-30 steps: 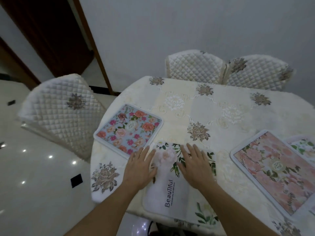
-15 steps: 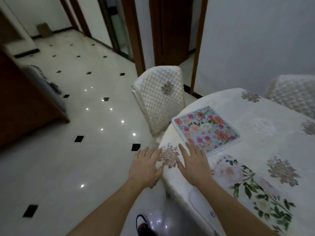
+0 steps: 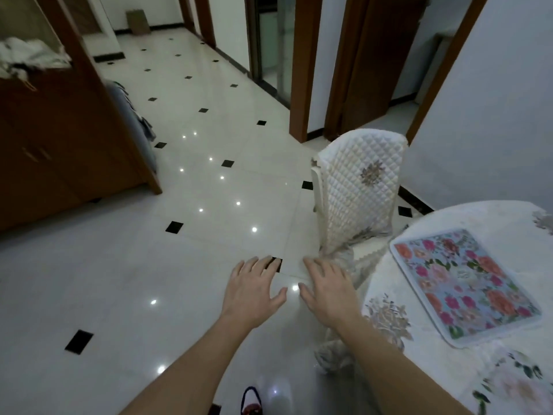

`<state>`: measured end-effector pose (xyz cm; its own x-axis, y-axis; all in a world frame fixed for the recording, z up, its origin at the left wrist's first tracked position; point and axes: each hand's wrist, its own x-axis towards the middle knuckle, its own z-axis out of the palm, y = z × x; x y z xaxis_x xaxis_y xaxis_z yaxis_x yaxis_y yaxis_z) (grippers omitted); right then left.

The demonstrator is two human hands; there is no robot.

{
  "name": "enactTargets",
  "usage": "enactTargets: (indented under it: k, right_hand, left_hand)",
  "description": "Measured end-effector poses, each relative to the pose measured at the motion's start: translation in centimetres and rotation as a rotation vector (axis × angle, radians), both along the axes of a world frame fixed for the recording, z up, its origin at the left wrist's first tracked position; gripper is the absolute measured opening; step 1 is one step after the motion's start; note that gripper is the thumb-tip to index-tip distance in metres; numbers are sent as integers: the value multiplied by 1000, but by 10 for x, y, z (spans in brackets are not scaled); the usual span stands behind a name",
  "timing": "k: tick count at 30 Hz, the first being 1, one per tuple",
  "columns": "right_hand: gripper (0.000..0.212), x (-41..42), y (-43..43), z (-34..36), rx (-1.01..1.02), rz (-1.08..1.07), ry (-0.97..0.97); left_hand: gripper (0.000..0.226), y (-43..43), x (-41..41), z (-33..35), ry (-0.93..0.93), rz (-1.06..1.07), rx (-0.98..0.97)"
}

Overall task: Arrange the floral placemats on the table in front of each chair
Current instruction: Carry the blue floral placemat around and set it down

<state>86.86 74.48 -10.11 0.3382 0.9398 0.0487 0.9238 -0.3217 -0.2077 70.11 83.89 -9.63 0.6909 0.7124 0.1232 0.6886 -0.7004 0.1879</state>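
Observation:
A blue floral placemat (image 3: 465, 284) lies flat on the table (image 3: 505, 214) at the right, in front of a white quilted chair (image 3: 359, 193). A corner of a white placemat with green leaves (image 3: 517, 387) shows at the bottom right edge. My left hand (image 3: 251, 292) hovers over the floor, palm down, fingers spread, holding nothing. My right hand (image 3: 327, 290) is beside it, just left of the table's edge, also spread and empty.
A glossy white tiled floor (image 3: 179, 235) with black diamond insets fills the left and centre. A wooden cabinet (image 3: 59, 139) stands at the left. Wooden door frames (image 3: 302, 67) line the far side. A shoe tip (image 3: 251, 402) shows at the bottom.
The view has swung left, away from the table. Both hands have left the white leaf placemat and the table edge and now hang over the floor, empty.

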Motion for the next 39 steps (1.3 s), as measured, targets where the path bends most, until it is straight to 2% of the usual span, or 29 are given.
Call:
enactTargets:
  k: [9, 17, 21, 29, 35, 39]
  right_hand:
    - [57, -8, 82, 3, -20, -80, -24]
    - [50, 66, 97, -6, 16, -302, -3]
    - [53, 116, 84, -20, 34, -469, 21]
    - [53, 202, 29, -36, 1, -859, 68]
    - [52, 224, -23, -37, 27, -1137, 99]
    - [54, 228, -56, -42, -52, -1272, 116]
  left_hand:
    - [64, 101, 3, 0, -21, -91, -37]
    - [63, 147, 92, -4, -28, -289, -51]
    - [58, 154, 165, -5, -1, -448, -30]
    - [65, 135, 323, -2, 96, -749, -31]
    - [61, 99, 396, -10, 67, -931, -129]
    - [64, 79, 435, -21, 53, -1019, -162]
